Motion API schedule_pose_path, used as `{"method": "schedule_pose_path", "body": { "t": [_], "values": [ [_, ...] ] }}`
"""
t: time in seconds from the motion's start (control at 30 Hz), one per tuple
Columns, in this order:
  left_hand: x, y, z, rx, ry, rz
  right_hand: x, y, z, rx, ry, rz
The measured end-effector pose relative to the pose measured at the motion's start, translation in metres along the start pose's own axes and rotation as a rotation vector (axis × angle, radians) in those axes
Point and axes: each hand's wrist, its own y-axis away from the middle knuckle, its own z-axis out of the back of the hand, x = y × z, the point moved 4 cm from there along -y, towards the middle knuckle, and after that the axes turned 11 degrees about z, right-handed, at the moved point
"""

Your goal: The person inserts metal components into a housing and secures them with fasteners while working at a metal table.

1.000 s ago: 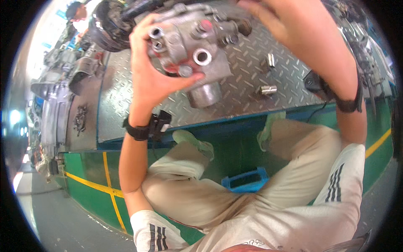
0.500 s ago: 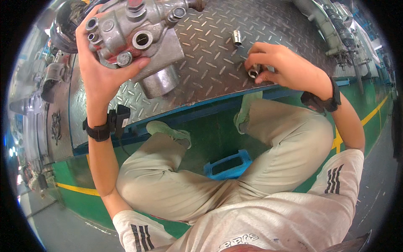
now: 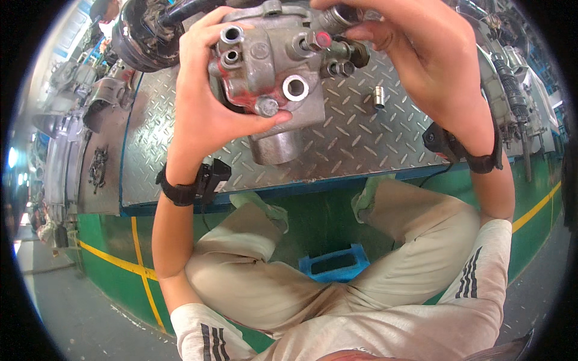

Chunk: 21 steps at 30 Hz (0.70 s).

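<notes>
My left hand [image 3: 205, 96] is wrapped round a grey cast-metal housing [image 3: 259, 72] with red stains, bolts and open ports, its thumb along the lower front. A plain metal cylinder [image 3: 274, 148] juts from the housing's underside. Up at the housing's right side, my right hand [image 3: 430, 66] has its thumb and fingers closed round a short round metal socket [image 3: 338, 19]. The socket sits against or very close to a fitting there; the exact contact is hidden. Below the right hand, another shiny metal socket [image 3: 378, 97] rests on the tread-plate bench top [image 3: 198, 144].
A black round part [image 3: 144, 36] lies behind the left hand. Gearbox-like metal parts [image 3: 512, 90] line the right side, and more metal parts [image 3: 108, 99] the left. A blue plastic stool [image 3: 335, 263] is on the green floor between my legs.
My right hand has risen from near the bench's front edge to the housing, bringing the small metal socket. The left hand and housing appear farther right in the view.
</notes>
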Motion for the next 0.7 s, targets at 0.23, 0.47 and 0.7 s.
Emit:
{"method": "schedule_pose_path", "body": {
  "t": [0.23, 0.47, 0.7],
  "values": [
    [0.004, 0.002, 0.003, -0.014, -0.003, 0.022, 0.012, 0.004, 0.001, 0.088, 0.084, -0.028],
    [0.005, 0.001, 0.002, -0.031, -0.025, 0.018, 0.012, -0.01, 0.009, 0.501, 0.242, -0.302],
    [0.003, 0.003, 0.005, -0.038, -0.036, 0.023, 0.019, -0.007, -0.002, 0.307, 0.246, -0.179]
  ]
}}
